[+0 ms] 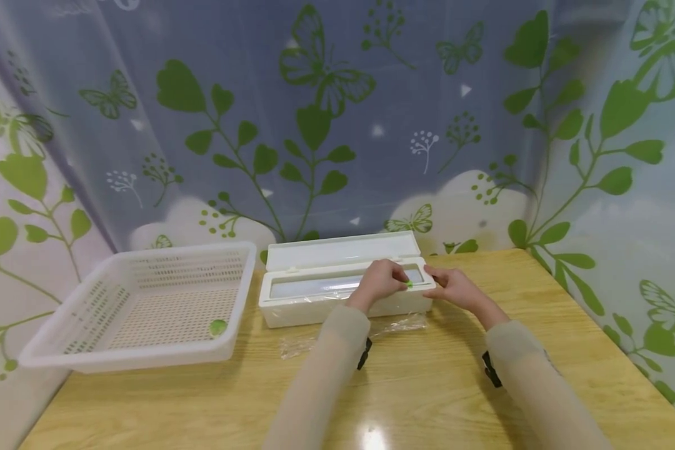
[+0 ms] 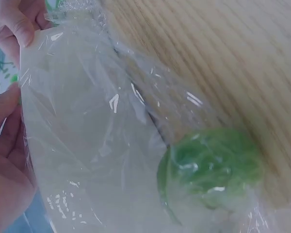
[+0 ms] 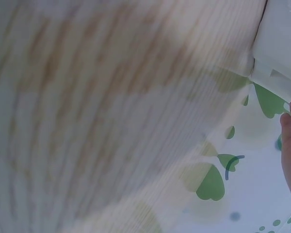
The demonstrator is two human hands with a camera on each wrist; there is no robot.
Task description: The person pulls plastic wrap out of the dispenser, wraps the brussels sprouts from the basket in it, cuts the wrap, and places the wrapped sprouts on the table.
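A white cling film dispenser box point(image 1: 304, 314) stands on the table with its lid point(image 1: 343, 248) tipped back. Inside lies a film roll point(image 1: 309, 287). My left hand point(image 1: 379, 280) pinches a small green slider point(image 1: 409, 284) on the front edge, near the right end. At that end my right hand point(image 1: 455, 289) grips the box's corner between thumb and fingers. Clear film point(image 1: 298, 347) hangs down the front onto the table. In the left wrist view a green leafy vegetable point(image 2: 213, 165) lies under the film; my left forearm hides it in the head view.
A white plastic basket point(image 1: 135, 361) stands left of the box, with a small green piece point(image 1: 218, 327) inside. The wooden table point(image 1: 416, 400) reaches back to a patterned curtain point(image 1: 427, 94).
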